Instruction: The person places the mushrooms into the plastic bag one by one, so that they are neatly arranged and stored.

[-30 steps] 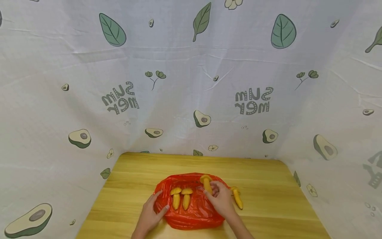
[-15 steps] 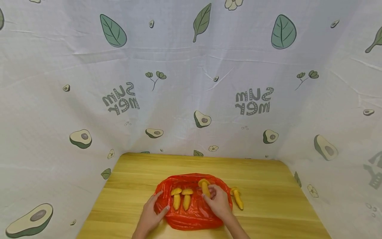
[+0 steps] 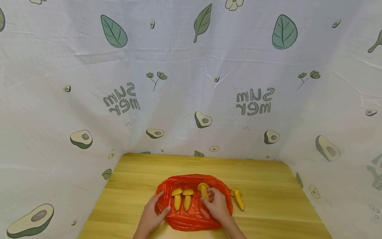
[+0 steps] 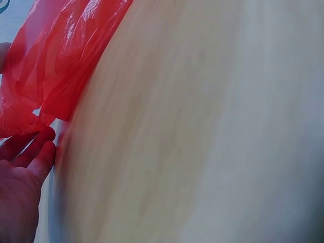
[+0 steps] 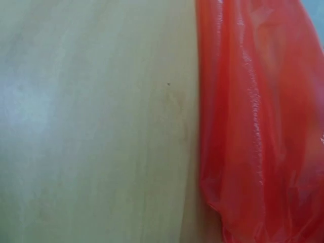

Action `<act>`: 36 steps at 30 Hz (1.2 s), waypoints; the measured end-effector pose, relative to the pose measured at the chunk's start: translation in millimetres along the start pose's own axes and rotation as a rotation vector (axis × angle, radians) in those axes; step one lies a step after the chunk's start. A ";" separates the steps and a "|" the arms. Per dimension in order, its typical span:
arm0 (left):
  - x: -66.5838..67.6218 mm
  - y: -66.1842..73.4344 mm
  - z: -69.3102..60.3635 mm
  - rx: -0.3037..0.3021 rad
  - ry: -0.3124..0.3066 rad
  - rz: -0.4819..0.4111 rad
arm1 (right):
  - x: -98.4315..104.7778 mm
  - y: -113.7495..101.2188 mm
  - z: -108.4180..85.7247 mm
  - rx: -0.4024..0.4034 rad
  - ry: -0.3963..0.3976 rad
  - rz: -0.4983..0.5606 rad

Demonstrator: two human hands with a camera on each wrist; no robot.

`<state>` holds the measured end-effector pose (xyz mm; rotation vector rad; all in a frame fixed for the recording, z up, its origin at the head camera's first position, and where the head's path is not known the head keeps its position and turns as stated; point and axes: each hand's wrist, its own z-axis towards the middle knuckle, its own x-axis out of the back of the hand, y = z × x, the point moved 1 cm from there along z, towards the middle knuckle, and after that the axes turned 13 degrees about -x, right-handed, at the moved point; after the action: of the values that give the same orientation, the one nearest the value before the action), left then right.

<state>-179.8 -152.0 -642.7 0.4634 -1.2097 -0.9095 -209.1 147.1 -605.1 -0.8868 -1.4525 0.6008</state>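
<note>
In the head view a red plastic bag [image 3: 191, 225] lies spread on the wooden table. Two yellow mushrooms with caps and stems, a left one [image 3: 177, 200] and its neighbour [image 3: 187, 200], lie side by side on it, caps pointing away. My right hand [image 3: 217, 204] pinches a third mushroom [image 3: 204, 192] by its stem, over the right part of the bag. Whether that mushroom touches the plastic I cannot tell. My left hand [image 3: 151, 214] rests at the bag's left edge, thumb and fingers spread apart. The left wrist view shows its fingers [image 4: 43, 152] against the red plastic [image 4: 66, 61].
Another yellow mushroom [image 3: 238, 199] lies on the wooden table [image 3: 268, 186], just right of the bag. A pale cloth [image 3: 179, 99] printed with avocados and leaves hangs behind the table and along both sides.
My right hand has brought its mushroom slightly nearer to me and a little left, lower over the bag. The left hand and the other mushrooms have stayed in place.
</note>
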 end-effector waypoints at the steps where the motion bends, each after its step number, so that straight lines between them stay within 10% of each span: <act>1: 0.1 0.1 0.1 0.000 0.003 0.000 | -1.0 0.5 0.0 0.000 -0.003 -0.004; 36: -0.7 1.2 -0.6 -0.006 0.009 0.007 | -18.2 -2.7 -5.3 0.076 -0.123 -0.063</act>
<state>-178.8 -150.9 -642.4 0.4583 -1.1998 -0.9042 -205.5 130.0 -612.9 -0.7521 -1.5521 0.6686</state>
